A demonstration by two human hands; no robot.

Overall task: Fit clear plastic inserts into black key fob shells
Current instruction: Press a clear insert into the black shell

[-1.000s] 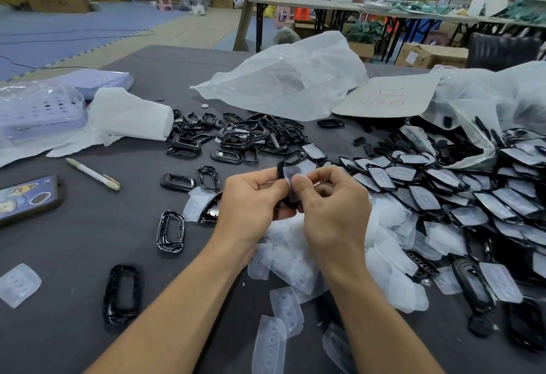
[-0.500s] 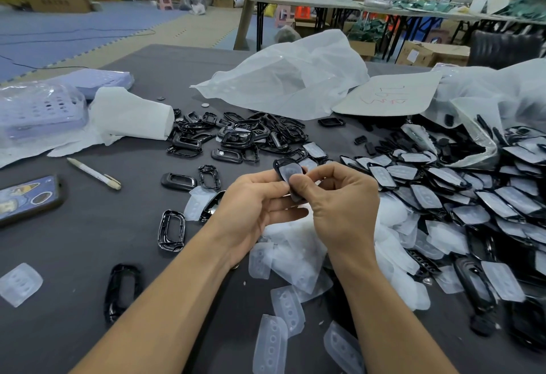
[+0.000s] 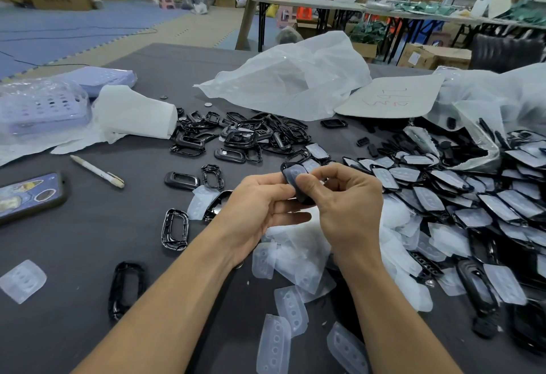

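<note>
Your left hand and right hand pinch one shell, its insert seemingly pressed in. A fitted pile lies right; far empty shells and near loose inserts await.

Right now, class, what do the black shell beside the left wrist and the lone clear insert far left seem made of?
Black shell: likely hard moulded plastic, glossy; it shows bright highlights. Clear insert: probably soft plastic or silicone, frosted, translucent.
</note>
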